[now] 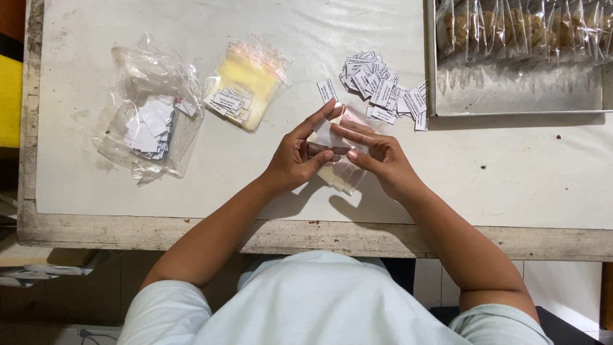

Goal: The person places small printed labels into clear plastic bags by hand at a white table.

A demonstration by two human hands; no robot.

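We see the left hand point(297, 160) and the right hand point(377, 160) meeting over the middle of the desk point(498, 172), both pinching a small clear bag point(345, 176) that is lifted just above the surface between them. The bag's long axis runs from the fingertips back toward the person, its open end under a white label slip point(324, 133) which the left hand's fingers press onto it. The loose pile of labels point(382, 89) lies just beyond, nearer the right hand.
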